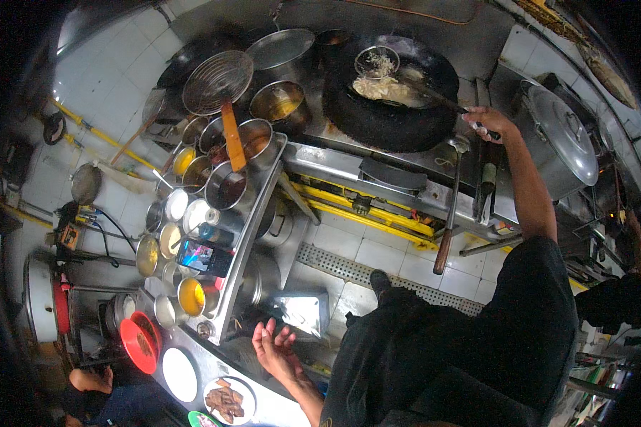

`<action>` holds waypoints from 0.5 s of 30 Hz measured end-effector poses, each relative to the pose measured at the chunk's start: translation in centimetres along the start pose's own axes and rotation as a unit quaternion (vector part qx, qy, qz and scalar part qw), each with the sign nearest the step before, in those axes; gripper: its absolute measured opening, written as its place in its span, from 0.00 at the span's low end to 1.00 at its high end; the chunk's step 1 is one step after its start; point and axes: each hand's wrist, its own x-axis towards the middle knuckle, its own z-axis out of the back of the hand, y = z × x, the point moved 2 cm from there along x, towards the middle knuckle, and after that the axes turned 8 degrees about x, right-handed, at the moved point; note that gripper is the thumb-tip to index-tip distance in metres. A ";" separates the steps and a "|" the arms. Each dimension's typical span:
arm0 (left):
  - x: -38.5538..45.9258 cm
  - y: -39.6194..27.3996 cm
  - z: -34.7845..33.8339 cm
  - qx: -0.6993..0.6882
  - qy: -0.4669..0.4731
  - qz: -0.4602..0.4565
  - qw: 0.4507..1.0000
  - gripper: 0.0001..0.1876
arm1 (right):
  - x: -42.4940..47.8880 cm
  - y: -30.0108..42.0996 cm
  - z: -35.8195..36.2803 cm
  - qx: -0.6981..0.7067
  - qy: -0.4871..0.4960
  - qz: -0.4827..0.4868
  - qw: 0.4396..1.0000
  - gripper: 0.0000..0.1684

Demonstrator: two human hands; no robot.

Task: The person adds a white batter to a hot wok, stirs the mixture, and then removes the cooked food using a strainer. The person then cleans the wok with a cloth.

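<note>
My right hand (486, 123) grips the dark handle of a long metal ladle (432, 95), reaching over the wok (390, 125) on the stove. Pale chopped bits (380, 65) lie in the ladle's round bowl. Below the bowl, light-coloured food (382, 89) sits in the wok; what it is cannot be made out. My left hand (275, 347) is held in the air with loosely curled fingers and nothing in it. It is nearest to the steel counter edge, where a plate of browned meat pieces (225, 401) and a white plate (179, 374) stand.
A spider strainer (218, 82) rests across steel pots on the left cart, among several sauce containers and a phone (204, 257). A wooden-handled ladle (451, 213) hangs over the stove's front edge. At right stands a lidded aluminium pot (558, 133). Another person (93, 381) is at lower left.
</note>
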 end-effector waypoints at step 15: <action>1.5 0.6 -2.6 -0.006 -0.027 -0.005 1.000 0.18 | 5.6 9.9 -3.4 -0.086 -0.078 0.137 0.984 0.23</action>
